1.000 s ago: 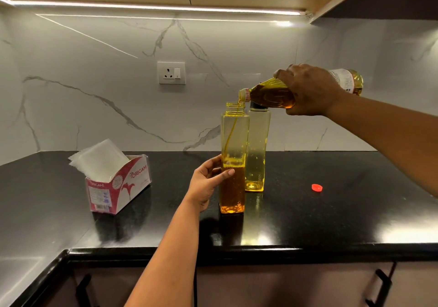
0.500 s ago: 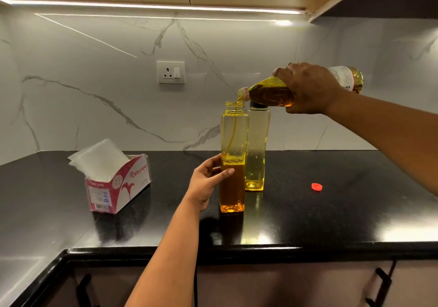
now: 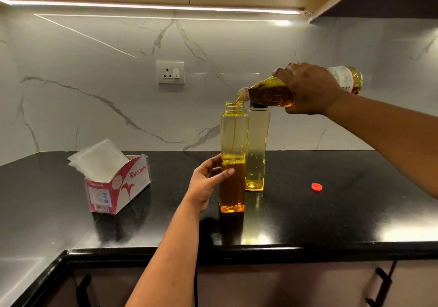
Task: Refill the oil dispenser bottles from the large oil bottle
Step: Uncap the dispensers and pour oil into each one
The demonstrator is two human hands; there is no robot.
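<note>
My right hand (image 3: 308, 88) grips the large oil bottle (image 3: 270, 92), tipped almost level, with its mouth over the neck of an uncapped square dispenser bottle (image 3: 233, 138). A thin stream of oil runs down inside that dispenser, which is roughly half full of amber oil. My left hand (image 3: 208, 183) holds the dispenser's lower left side, thumb across its front. Directly behind stands a second dispenser bottle (image 3: 257, 148) with a black cap and only a little oil at its bottom.
A small red cap (image 3: 316, 186) lies on the black countertop (image 3: 331, 212) to the right. An open pink-and-white tissue box (image 3: 118, 186) sits to the left. A marble backsplash with a wall socket (image 3: 170, 72) rises behind; cabinet handles below the front edge.
The oil level in the front dispenser has risen slightly as pouring goes on. Both hands and the bottles stay where they were.
</note>
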